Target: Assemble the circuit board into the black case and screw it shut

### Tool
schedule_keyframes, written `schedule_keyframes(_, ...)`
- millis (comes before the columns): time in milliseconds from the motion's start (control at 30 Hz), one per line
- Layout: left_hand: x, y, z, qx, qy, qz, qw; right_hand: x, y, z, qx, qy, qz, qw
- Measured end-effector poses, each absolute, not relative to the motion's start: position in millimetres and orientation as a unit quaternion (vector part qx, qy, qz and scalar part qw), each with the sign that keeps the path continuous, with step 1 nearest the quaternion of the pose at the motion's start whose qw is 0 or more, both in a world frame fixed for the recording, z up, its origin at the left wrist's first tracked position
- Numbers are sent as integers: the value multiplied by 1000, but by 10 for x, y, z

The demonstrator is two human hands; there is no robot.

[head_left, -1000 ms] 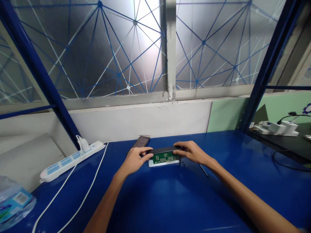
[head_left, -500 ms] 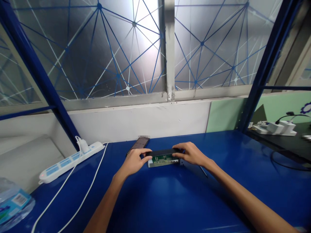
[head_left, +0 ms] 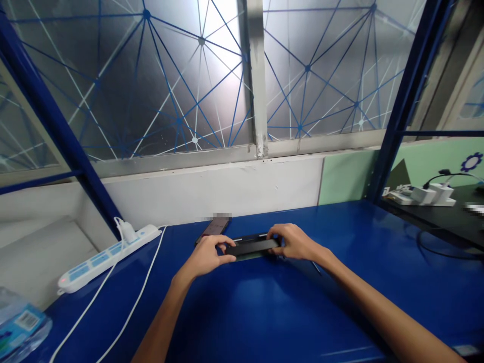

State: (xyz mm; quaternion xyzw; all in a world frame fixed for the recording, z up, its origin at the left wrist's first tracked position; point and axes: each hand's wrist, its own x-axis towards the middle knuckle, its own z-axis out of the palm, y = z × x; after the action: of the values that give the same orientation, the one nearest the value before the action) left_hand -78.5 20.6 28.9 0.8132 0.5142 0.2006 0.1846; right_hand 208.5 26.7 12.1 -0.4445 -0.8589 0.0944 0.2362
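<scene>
A long black cover [head_left: 254, 247] lies tilted between my two hands, its broad face toward me. My left hand [head_left: 210, 256] pinches its left end, thumb below and fingers above. At the other end, my right hand [head_left: 293, 241] is closed on it in the same way. Only a thin green strip of a circuit board [head_left: 251, 258] shows under the cover's near edge; the cover hides the rest. Behind my left hand is a dark phone [head_left: 217, 226]. A thin dark rod [head_left: 316, 268], perhaps a tool, pokes out below my right wrist.
On the blue table [head_left: 242, 312], a white power strip [head_left: 109, 257] with a plug and white cables lies at the left. A plastic bottle [head_left: 22, 320] is at the left edge. Blue posts [head_left: 395, 101] rise on both sides. More chargers [head_left: 427, 194] sit on a black surface at right.
The black cover has turned and come down toward me, so its face now hides most of the green board that showed before. Both hands turned with it. The view shifted slightly.
</scene>
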Motion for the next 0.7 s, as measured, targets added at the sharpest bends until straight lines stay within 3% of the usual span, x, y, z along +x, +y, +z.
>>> schedule_keyframes(367, -791, 234, 211, 838, 482, 151, 205, 2061, 183, 47, -431, -884, 63, 172)
schedule_keyframes(700, -813, 248, 185, 844, 474, 125, 217, 2088, 180, 41, -429, -880, 135, 150)
